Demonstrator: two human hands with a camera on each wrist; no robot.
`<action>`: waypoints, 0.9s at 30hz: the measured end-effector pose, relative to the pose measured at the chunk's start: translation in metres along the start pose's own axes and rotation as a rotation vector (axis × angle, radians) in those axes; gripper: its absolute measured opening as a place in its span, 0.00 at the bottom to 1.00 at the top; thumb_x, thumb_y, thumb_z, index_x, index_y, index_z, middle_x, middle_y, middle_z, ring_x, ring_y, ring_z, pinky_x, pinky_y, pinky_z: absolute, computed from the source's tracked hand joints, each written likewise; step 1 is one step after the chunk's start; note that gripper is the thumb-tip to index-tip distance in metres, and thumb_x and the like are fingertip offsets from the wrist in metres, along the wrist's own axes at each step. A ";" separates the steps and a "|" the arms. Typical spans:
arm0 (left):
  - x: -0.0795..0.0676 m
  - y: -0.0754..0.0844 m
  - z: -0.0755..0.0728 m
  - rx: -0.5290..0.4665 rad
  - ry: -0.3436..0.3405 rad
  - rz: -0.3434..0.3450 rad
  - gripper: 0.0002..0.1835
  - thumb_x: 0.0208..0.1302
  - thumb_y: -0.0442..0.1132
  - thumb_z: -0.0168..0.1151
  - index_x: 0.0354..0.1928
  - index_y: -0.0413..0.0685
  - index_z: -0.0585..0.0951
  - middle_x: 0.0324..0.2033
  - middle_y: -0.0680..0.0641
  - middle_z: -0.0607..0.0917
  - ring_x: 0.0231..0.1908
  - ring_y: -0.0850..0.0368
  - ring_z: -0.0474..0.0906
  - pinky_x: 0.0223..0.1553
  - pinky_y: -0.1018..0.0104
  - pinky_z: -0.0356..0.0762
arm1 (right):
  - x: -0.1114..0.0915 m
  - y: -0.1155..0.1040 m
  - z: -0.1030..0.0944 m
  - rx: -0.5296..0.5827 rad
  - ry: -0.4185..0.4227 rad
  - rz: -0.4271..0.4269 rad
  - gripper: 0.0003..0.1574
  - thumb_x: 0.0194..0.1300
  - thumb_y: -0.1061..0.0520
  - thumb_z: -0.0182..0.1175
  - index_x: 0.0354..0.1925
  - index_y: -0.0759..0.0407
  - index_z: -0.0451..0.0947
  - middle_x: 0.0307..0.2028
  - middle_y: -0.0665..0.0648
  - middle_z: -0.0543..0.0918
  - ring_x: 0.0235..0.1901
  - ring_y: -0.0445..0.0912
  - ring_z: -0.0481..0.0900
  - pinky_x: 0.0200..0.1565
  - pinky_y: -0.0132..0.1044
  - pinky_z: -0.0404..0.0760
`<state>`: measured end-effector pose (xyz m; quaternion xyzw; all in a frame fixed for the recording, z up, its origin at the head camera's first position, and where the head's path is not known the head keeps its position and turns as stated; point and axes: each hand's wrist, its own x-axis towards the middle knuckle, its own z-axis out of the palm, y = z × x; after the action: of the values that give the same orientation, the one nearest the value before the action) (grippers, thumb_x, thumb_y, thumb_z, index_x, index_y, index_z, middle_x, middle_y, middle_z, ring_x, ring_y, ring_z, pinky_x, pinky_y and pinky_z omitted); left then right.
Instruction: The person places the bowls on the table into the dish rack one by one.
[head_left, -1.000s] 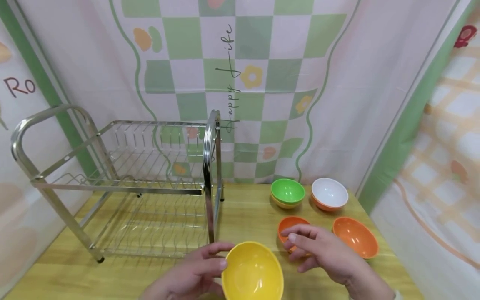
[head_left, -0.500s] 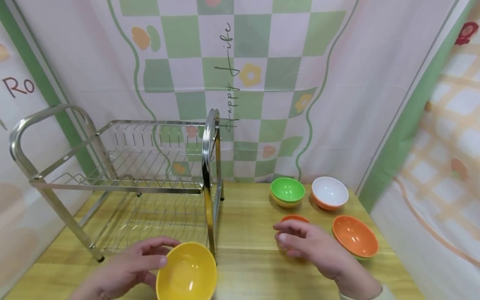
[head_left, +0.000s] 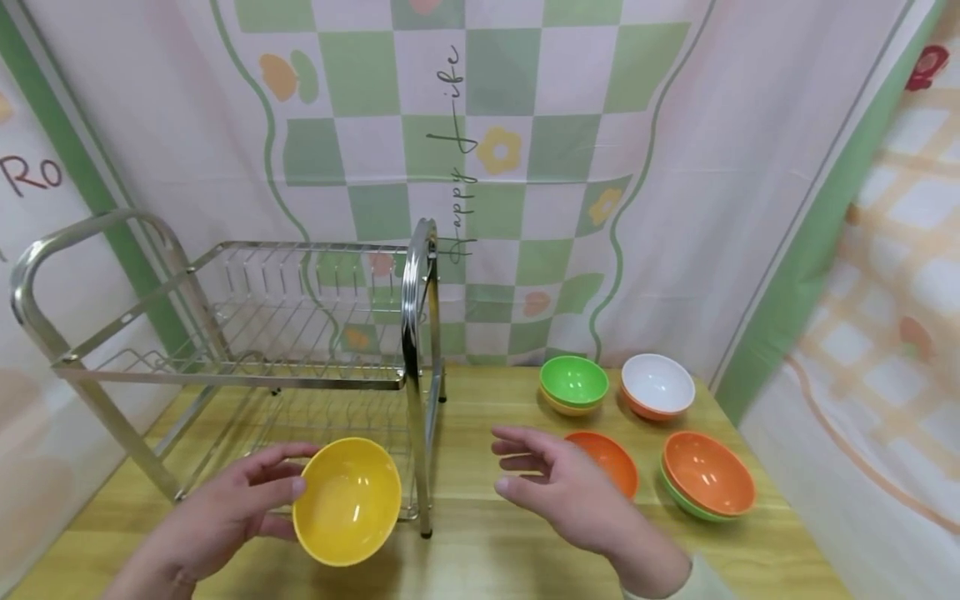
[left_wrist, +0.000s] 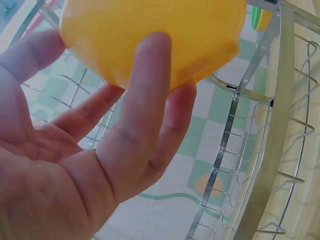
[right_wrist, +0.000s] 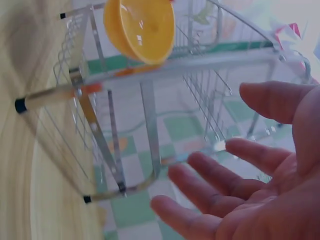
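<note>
My left hand (head_left: 225,512) grips a yellow bowl (head_left: 347,500) at its left side, thumb near the rim. The bowl is held tilted, its inside facing me, before the right part of the metal dish rack (head_left: 232,381). From the left wrist view, fingers spread under and around the outside of the bowl (left_wrist: 150,45). My right hand (head_left: 573,492) hovers over the table with fingers loosely extended, holding nothing. It partly hides a small orange bowl (head_left: 609,458) behind it. The right wrist view shows the right hand (right_wrist: 250,195) apart from the yellow bowl (right_wrist: 147,30).
Behind on the right, a green bowl (head_left: 574,380) sits in a yellowish one, and a white bowl (head_left: 658,382) in an orange one. A larger orange bowl (head_left: 708,472) rests in a green one near the right edge. A patterned curtain (head_left: 502,75) hangs behind the table.
My left hand has carried the yellow bowl leftward and slightly up, to the front of the rack. My right hand has shifted left, uncovering more of the small orange bowl.
</note>
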<state>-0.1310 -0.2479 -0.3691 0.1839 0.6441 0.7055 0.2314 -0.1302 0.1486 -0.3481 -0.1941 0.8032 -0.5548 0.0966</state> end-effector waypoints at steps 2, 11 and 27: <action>0.001 0.000 0.001 0.015 0.044 -0.005 0.21 0.77 0.33 0.48 0.68 0.37 0.66 0.56 0.34 0.74 0.48 0.35 0.78 0.46 0.40 0.80 | 0.004 -0.003 0.009 0.000 0.010 -0.030 0.35 0.67 0.50 0.67 0.68 0.55 0.70 0.60 0.55 0.77 0.59 0.54 0.76 0.57 0.43 0.78; 0.004 0.000 -0.001 0.055 0.226 -0.002 0.19 0.76 0.35 0.53 0.66 0.48 0.72 0.57 0.37 0.74 0.50 0.42 0.79 0.45 0.43 0.82 | 0.022 -0.013 0.048 0.193 0.032 -0.173 0.38 0.66 0.59 0.67 0.71 0.54 0.67 0.62 0.58 0.75 0.60 0.56 0.74 0.60 0.43 0.75; 0.011 0.001 -0.002 0.066 0.312 0.011 0.26 0.76 0.35 0.55 0.70 0.34 0.64 0.58 0.34 0.72 0.48 0.42 0.80 0.44 0.44 0.83 | 0.044 -0.021 0.072 0.113 0.089 -0.236 0.33 0.68 0.62 0.64 0.69 0.53 0.68 0.54 0.55 0.79 0.53 0.47 0.78 0.53 0.39 0.80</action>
<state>-0.1411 -0.2430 -0.3683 0.0829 0.6942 0.7051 0.1185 -0.1393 0.0619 -0.3519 -0.2567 0.7457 -0.6148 0.0055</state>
